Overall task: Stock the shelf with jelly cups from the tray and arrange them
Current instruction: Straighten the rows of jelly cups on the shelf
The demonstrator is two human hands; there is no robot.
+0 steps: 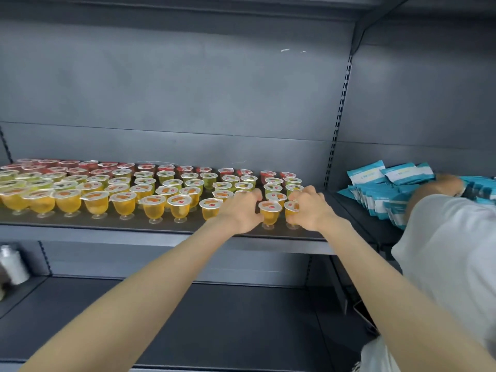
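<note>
Rows of jelly cups (123, 196) fill the grey shelf (161, 232): red at the back, green in the middle, orange in front. My left hand (241, 210) curls round an orange cup at the front right, mostly hiding it. My right hand (308, 209) grips the rightmost front orange cup (291, 206). Another orange cup (269, 212) stands between the two hands. No tray is in view.
Another person in a white shirt (451, 253) leans in at the right, a hand among blue-and-white packets (389, 191) on the neighbouring shelf. A slotted upright (336, 130) divides the two bays. A lower shelf (188, 318) lies below, with a white container (13, 264) at its left.
</note>
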